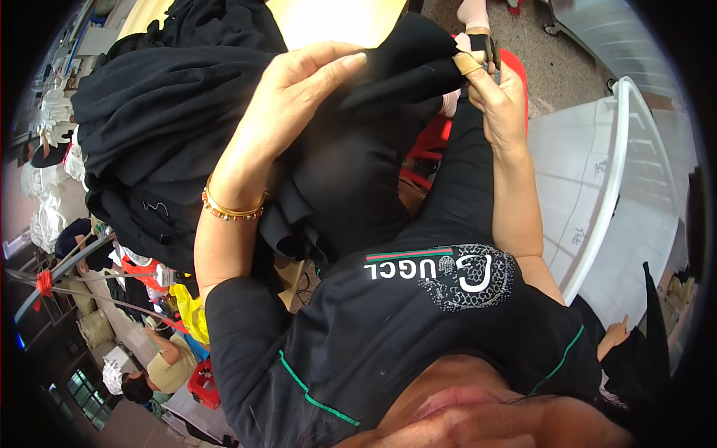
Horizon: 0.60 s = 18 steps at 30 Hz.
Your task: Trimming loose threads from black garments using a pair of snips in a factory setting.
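My left hand (302,89), with bracelets on its wrist, pinches the upper edge of a piece of black fabric (407,63) between thumb and fingers. The cloth runs across to my right hand (497,97), whose thumb and fingertips grip its other end. A beige band wraps a digit of that hand. Tucked in the same hand is a small dark metal tool (491,54) that looks like thread snips; its blades are partly hidden by the fingers. A large heap of black cloth (164,119) lies to the left and spreads down over my lap.
A pale yellow board or tabletop (336,22) is at the far side. On the right stands a white-railed cart or bin (620,149). A red stool (427,153) shows beneath the cloth. Other people (168,358) and piles of garments are at the left.
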Available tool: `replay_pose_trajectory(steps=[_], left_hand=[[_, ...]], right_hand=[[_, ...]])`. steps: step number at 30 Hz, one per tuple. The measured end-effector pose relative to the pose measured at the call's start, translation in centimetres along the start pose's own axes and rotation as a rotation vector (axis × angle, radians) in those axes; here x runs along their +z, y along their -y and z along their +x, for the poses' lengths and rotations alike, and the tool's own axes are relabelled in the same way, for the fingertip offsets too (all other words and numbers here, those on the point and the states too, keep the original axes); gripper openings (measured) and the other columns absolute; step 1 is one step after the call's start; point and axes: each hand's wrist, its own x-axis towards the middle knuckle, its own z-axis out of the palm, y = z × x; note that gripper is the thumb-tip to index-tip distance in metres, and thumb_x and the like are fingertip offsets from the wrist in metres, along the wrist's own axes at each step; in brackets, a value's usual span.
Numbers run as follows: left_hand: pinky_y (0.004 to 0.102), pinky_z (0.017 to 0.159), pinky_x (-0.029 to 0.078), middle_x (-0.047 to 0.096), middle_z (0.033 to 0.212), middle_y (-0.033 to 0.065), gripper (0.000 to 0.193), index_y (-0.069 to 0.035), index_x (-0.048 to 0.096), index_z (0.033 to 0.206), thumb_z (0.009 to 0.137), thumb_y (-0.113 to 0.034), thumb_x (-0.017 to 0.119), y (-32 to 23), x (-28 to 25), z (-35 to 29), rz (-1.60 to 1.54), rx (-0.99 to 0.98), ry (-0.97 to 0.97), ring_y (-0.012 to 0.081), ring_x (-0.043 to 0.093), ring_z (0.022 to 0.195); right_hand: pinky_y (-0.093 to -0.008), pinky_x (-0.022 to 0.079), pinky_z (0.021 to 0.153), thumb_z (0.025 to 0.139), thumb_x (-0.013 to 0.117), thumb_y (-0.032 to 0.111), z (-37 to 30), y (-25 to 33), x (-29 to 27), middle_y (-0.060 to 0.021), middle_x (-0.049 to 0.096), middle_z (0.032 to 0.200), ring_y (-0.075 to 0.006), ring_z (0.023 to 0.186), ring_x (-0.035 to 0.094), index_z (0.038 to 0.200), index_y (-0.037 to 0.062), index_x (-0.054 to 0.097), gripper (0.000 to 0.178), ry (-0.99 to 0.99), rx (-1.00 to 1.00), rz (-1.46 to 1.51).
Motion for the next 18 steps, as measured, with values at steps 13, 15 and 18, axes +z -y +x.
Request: replay_pose_trajectory(steps=[13,15,18], left_hand=[[0.0185,0.085,0.045,0.066,0.098,0.0015,0.023,0.004,0.063,0.111,0.097,-0.013,0.056,-0.7,0.9,-0.4,-0.26,-0.068,-0.023,0.0055,0.058,0.092],[0.0191,0.085,0.045,0.066,0.1,0.0018,0.023,0.004,0.061,0.113,0.098,-0.012,0.054,-0.5,1.0,-0.4,-0.24,-0.033,0.005,0.0052,0.058,0.092],[0.0196,0.084,0.045,0.065,0.101,0.0018,0.024,0.004,0.061,0.114,0.098,-0.012,0.053,-0.1,1.0,-0.4,-0.189,0.011,0.003,0.0053,0.057,0.093]], right_hand=[[-0.025,0.046,0.057,0.078,0.076,0.02,0.7,2.2,3.9,-0.0016,0.063,0.079,-0.0138,0.064,0.06,0.108,0.0098,0.069,0.033,0.218,-0.813,-0.796],[-0.0257,0.044,0.055,0.076,0.077,0.02,0.5,2.1,4.2,-0.0007,0.061,0.078,-0.0126,0.061,0.057,0.108,0.0119,0.07,0.033,0.221,-0.768,-0.814],[-0.0254,0.043,0.054,0.076,0.077,0.021,0.4,2.1,4.3,-0.0004,0.06,0.076,-0.0119,0.06,0.055,0.11,0.0142,0.07,0.036,0.219,-0.731,-0.886]])
